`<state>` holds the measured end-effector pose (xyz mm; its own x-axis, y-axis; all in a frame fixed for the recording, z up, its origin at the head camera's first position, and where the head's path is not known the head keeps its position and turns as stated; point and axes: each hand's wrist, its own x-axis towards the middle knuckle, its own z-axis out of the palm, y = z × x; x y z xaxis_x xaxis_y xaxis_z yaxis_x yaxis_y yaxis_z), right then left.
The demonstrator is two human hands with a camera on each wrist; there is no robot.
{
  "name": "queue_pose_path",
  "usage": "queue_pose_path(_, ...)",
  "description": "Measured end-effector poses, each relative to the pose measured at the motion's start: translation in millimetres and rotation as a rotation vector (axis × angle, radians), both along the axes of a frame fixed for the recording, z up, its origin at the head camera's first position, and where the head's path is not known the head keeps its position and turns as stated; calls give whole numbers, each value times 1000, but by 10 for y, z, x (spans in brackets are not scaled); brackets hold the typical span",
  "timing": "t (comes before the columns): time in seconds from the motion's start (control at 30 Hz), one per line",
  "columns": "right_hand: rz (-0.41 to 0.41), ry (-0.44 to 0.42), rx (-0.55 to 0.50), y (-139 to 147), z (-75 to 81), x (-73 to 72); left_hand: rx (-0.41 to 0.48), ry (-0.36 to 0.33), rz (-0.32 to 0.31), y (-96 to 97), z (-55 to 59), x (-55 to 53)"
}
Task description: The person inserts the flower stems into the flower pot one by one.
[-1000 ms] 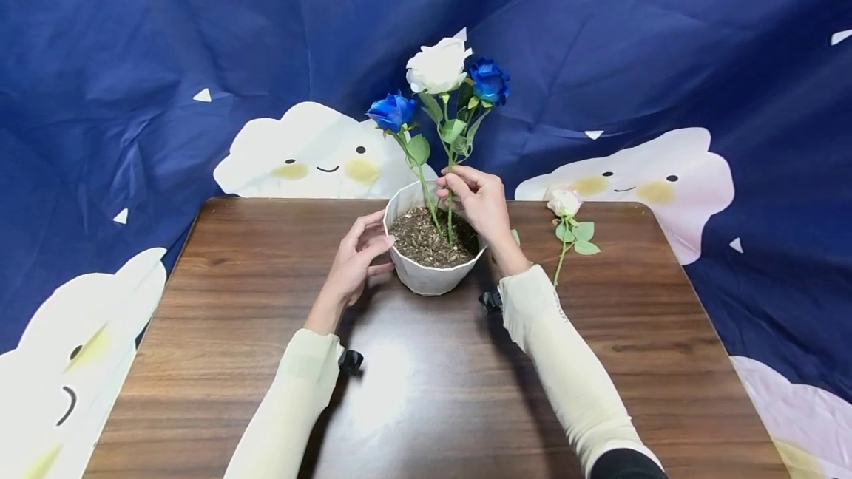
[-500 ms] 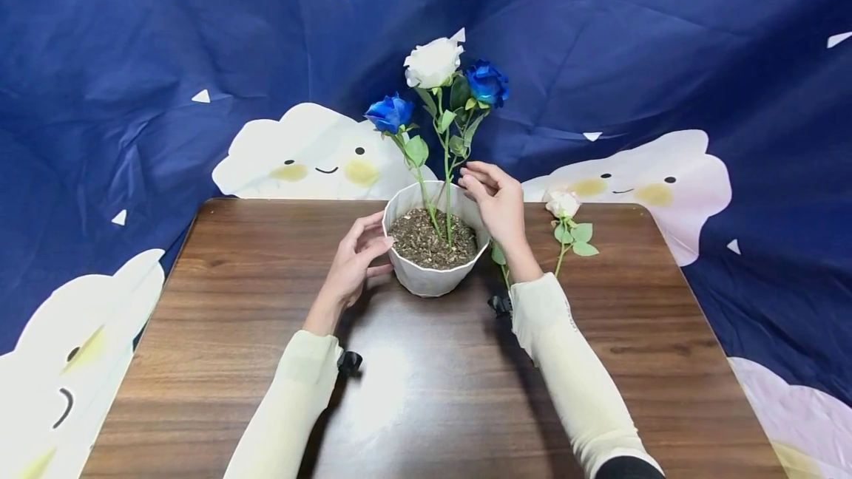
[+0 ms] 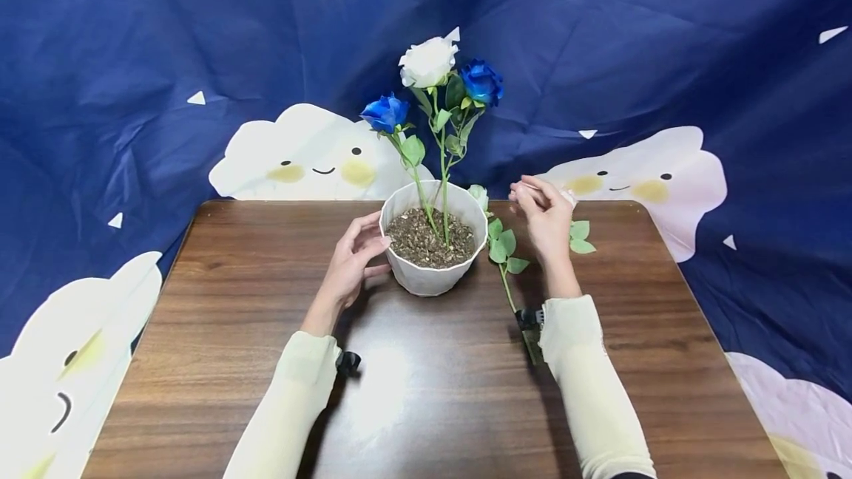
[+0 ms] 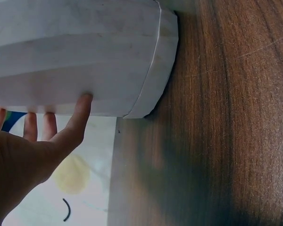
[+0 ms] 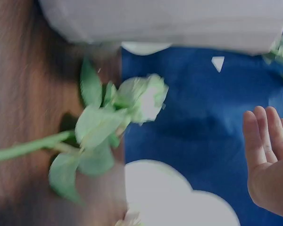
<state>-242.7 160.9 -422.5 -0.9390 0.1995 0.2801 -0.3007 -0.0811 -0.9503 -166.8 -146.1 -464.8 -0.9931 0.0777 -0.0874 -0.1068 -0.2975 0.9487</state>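
Observation:
A white faceted flowerpot [image 3: 429,279] filled with soil [image 3: 419,231] stands on the table. From the soil rise one white rose [image 3: 428,63] and two blue roses: a left blue rose [image 3: 385,113] and a right blue rose [image 3: 482,83]. My left hand [image 3: 349,257] rests against the pot's left side; in the left wrist view its fingertips touch the wall. To the right of the pot, my right hand [image 3: 547,224] is raised with nothing in it, fingers loosely extended. Below it lies a greenish-white rose [image 5: 148,99] with leaves and a long stem.
Partly hidden behind my right hand, a pale rose shows its green leaves [image 3: 581,236] toward the table's back right. The brown wooden table [image 3: 266,279] ends at a blue cloth backdrop [image 3: 166,58] printed with smiling clouds.
My right hand has let go of the white rose's stem and moved right, away from the pot. This uncovers the greenish-white rose. The left hand stays at the pot.

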Motion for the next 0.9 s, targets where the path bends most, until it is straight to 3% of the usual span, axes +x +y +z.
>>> queue_pose_path(0.43, -107, -121, -167, 554, -166, 82, 2, 7, 1, 14, -13, -4)
queue_pose_path(0.6, -130, -231, -218, 761, -226, 106, 3, 0, 4, 11, -11, -3)
queue_pose_path(0.9, -155, -441, -164, 1001, -441, 191, -3, 9, 0, 6, 5, 2)
